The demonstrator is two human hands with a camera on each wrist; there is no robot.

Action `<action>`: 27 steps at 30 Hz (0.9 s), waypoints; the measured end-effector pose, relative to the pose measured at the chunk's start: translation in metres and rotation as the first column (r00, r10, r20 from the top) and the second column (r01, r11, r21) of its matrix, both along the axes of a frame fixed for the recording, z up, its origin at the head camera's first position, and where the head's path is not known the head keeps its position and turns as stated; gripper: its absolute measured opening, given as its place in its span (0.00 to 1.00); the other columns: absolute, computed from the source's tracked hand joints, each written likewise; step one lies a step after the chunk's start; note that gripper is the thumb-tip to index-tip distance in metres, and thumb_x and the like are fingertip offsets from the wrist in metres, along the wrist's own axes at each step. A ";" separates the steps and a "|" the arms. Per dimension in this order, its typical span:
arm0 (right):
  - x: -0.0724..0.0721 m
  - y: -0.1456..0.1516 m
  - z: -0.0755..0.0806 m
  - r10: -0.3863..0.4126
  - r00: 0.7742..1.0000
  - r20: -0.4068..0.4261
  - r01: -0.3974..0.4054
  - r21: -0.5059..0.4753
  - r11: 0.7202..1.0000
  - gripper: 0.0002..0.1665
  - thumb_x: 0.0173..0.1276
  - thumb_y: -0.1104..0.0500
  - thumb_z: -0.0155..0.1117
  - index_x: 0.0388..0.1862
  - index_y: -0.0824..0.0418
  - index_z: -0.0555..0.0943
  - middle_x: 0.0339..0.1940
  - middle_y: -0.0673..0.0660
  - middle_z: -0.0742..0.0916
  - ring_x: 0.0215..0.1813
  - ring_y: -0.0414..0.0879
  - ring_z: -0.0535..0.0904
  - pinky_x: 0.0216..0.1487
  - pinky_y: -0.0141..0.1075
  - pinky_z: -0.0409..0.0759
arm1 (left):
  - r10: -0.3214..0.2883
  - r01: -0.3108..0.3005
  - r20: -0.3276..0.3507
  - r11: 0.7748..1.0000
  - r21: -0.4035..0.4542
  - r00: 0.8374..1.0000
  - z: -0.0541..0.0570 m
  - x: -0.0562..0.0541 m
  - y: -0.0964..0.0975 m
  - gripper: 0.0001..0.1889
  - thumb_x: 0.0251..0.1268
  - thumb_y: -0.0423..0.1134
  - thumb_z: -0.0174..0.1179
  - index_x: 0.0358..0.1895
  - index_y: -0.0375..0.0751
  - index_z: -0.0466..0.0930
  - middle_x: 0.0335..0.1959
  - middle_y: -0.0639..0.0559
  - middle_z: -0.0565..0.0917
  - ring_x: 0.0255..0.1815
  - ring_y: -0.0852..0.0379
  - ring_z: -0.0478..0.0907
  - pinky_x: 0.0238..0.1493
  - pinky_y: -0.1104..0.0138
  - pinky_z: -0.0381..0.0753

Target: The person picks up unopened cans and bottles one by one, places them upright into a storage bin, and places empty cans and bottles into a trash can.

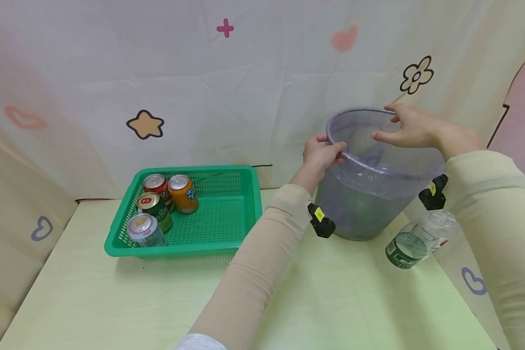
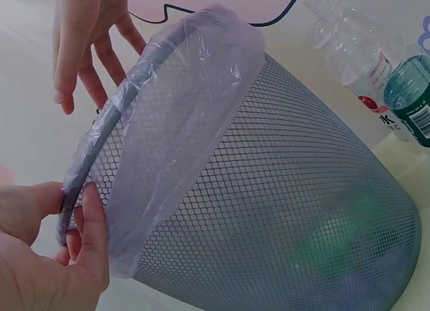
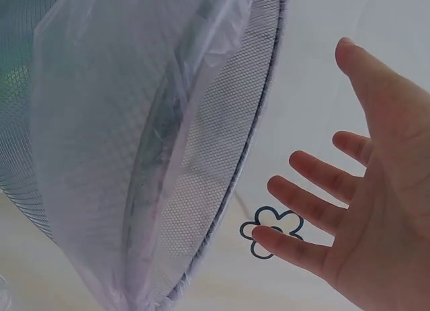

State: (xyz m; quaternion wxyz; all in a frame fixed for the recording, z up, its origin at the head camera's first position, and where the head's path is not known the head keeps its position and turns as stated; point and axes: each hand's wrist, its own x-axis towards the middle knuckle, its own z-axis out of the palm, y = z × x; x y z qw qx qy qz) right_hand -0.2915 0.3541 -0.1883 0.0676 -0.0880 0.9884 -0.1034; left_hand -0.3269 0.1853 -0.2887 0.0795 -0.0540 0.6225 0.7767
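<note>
A mesh wastebasket (image 1: 354,209) stands at the right of the table, tilted in the wrist views' framing. Its rim is wrapped by a translucent purplish bin liner (image 2: 181,129) folded down outside. My left hand (image 1: 321,155) pinches the near-left rim, thumb on one side and fingers on the other, as the left wrist view shows. Above the rim's right side hovers my right hand (image 1: 420,127), fingers spread and holding nothing; in the right wrist view it is apart from the liner. Something green (image 2: 329,237) shows dimly through the mesh near the bottom.
A clear plastic bottle (image 1: 420,238) with a green label lies or leans right of the basket, partly behind the right sleeve. To the left, a green plastic basket (image 1: 218,248) holds several drink cans, including an orange can (image 1: 183,194). A patterned curtain (image 1: 245,112) hangs behind.
</note>
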 end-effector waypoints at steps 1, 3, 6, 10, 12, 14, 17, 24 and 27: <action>0.000 0.000 0.000 0.002 1.000 -0.004 -0.002 0.002 1.000 0.54 0.66 0.37 0.49 0.72 0.69 0.37 0.64 0.79 0.63 0.62 0.73 0.60 0.60 0.64 0.59 | 0.001 -0.001 -0.001 1.000 0.002 1.000 0.000 0.000 0.000 0.17 0.52 0.29 0.66 0.44 0.40 0.71 0.27 0.47 0.80 0.18 0.57 0.79 0.23 0.71 0.81; 0.001 0.000 -0.001 0.006 1.000 -0.011 -0.005 0.005 1.000 0.54 0.66 0.37 0.49 0.72 0.69 0.38 0.64 0.79 0.63 0.62 0.72 0.62 0.60 0.63 0.60 | 0.002 -0.002 -0.003 1.000 0.006 1.000 0.000 0.000 0.000 0.16 0.52 0.29 0.66 0.43 0.39 0.71 0.27 0.47 0.80 0.17 0.57 0.79 0.23 0.71 0.81; 0.001 -0.001 -0.001 0.014 1.000 -0.025 -0.014 0.006 1.000 0.53 0.66 0.38 0.49 0.72 0.69 0.39 0.63 0.79 0.64 0.61 0.72 0.63 0.59 0.62 0.61 | 0.002 -0.002 -0.006 1.000 0.010 1.000 0.000 0.000 0.001 0.16 0.52 0.29 0.66 0.43 0.39 0.71 0.27 0.47 0.80 0.17 0.57 0.79 0.23 0.71 0.81; 0.003 -0.002 0.000 0.029 0.999 -0.041 -0.028 0.017 0.999 0.51 0.67 0.38 0.48 0.72 0.69 0.40 0.63 0.79 0.65 0.60 0.72 0.64 0.59 0.62 0.62 | 0.003 -0.003 -0.002 1.000 0.005 1.000 0.000 0.000 0.001 0.17 0.52 0.29 0.66 0.44 0.39 0.71 0.27 0.47 0.80 0.17 0.57 0.79 0.23 0.71 0.81; 0.004 -0.003 0.000 0.036 0.998 -0.053 -0.035 0.022 0.999 0.50 0.67 0.39 0.48 0.72 0.68 0.41 0.63 0.78 0.65 0.60 0.72 0.65 0.59 0.62 0.62 | 0.007 -0.007 0.003 1.000 0.001 1.000 0.000 0.000 0.002 0.17 0.52 0.29 0.66 0.44 0.39 0.71 0.26 0.47 0.81 0.17 0.57 0.79 0.23 0.71 0.81; 0.005 -0.003 0.000 0.041 0.996 -0.073 -0.039 0.027 0.999 0.49 0.68 0.39 0.48 0.72 0.68 0.43 0.62 0.78 0.66 0.59 0.71 0.65 0.58 0.62 0.63 | 0.007 -0.007 0.006 1.000 0.008 1.000 0.000 -0.001 0.002 0.17 0.52 0.29 0.66 0.44 0.39 0.71 0.26 0.47 0.80 0.17 0.57 0.79 0.23 0.71 0.81; 0.006 -0.003 0.001 0.054 0.992 -0.117 -0.052 0.025 0.998 0.47 0.68 0.41 0.49 0.72 0.68 0.46 0.61 0.77 0.67 0.58 0.71 0.67 0.57 0.61 0.64 | 0.007 -0.007 0.003 1.000 0.015 1.000 0.001 -0.001 0.003 0.17 0.52 0.28 0.65 0.44 0.39 0.71 0.26 0.47 0.80 0.18 0.57 0.79 0.23 0.71 0.81; 0.011 -0.004 0.000 0.089 0.970 -0.226 -0.082 0.041 0.996 0.39 0.68 0.43 0.51 0.68 0.67 0.58 0.57 0.72 0.72 0.54 0.67 0.71 0.53 0.59 0.68 | 0.005 -0.004 -0.007 1.000 0.030 1.000 0.000 -0.001 0.003 0.17 0.52 0.28 0.65 0.45 0.38 0.71 0.25 0.47 0.80 0.18 0.58 0.79 0.23 0.72 0.81; 0.013 -0.005 -0.001 0.102 0.957 -0.272 -0.092 0.051 0.994 0.35 0.67 0.44 0.52 0.65 0.65 0.64 0.55 0.70 0.75 0.53 0.64 0.72 0.50 0.57 0.71 | 0.006 -0.006 -0.010 1.000 0.030 1.000 0.001 -0.002 0.004 0.17 0.52 0.28 0.65 0.45 0.38 0.71 0.24 0.47 0.80 0.18 0.58 0.79 0.23 0.71 0.81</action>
